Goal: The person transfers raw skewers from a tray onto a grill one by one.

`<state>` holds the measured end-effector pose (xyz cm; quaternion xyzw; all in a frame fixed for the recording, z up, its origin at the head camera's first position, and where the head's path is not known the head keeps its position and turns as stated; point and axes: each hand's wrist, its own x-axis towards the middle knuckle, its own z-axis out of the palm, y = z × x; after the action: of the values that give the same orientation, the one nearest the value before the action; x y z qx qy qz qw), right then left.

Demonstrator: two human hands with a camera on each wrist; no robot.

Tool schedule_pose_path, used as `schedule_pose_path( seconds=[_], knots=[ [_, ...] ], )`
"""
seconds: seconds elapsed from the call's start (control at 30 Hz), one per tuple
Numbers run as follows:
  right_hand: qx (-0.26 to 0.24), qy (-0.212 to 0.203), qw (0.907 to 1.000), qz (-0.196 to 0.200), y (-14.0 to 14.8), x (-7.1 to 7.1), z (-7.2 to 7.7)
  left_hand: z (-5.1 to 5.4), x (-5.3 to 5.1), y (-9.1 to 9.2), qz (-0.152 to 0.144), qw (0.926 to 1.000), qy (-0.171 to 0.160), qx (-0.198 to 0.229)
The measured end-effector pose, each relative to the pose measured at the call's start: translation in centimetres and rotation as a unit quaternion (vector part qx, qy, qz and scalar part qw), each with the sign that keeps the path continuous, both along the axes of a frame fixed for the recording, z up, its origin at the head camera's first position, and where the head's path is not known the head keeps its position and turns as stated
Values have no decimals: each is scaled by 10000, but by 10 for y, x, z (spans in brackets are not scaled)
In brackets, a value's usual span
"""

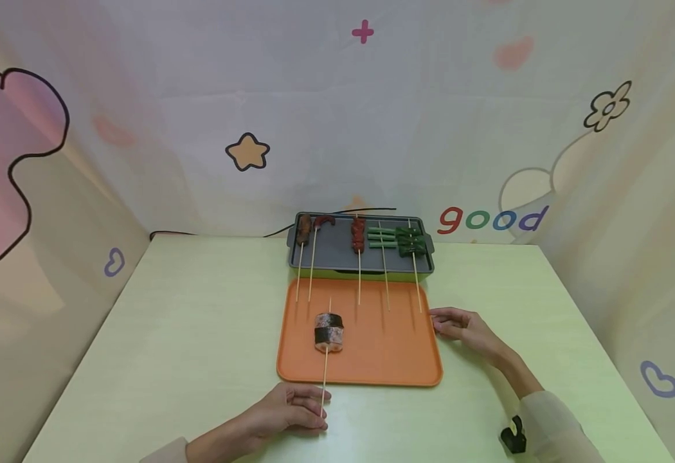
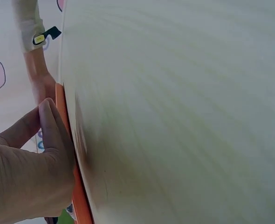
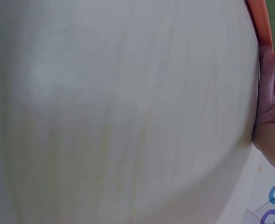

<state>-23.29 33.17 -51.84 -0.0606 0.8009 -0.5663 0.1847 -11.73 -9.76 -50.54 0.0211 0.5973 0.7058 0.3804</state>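
A skewer point(image 1: 328, 334) with thick pale pieces banded in black lies over the left part of an orange tray point(image 1: 384, 360). My left hand point(image 1: 291, 409) pinches the lower end of its stick, just in front of the tray's near edge. In the left wrist view the thumb and fingertips of the left hand point(image 2: 35, 158) come together, but the stick is hard to make out. At the tray's right edge, my right hand point(image 1: 469, 331) touches the rim with fairly straight fingers. The right wrist view shows the fingers point(image 3: 267, 70) against the orange rim.
Behind the tray stands a green grill with a dark plate point(image 1: 337, 254). Several skewers lie on it, with brown meat point(image 1: 304, 229), red pieces point(image 1: 358, 235) and green vegetables point(image 1: 411, 243); their sticks reach over the tray. A black cord point(image 1: 172, 233) runs along the back.
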Motion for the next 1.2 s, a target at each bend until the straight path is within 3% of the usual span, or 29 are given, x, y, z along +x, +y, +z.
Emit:
schedule_pose_path(
  seconds=[0.4,0.83,1.2],
  knots=[
    [71,-20,10000,30,-1,0,5,-4,-2,-8,-153,9993,326,-9],
    [177,-57,9998,-17,0,0,3,3,-2,-11,-118,9993,336,-76],
    [56,48,10000,-1,-2,1,1,11,-7,-9,-7,9967,744,-339]
  ],
)
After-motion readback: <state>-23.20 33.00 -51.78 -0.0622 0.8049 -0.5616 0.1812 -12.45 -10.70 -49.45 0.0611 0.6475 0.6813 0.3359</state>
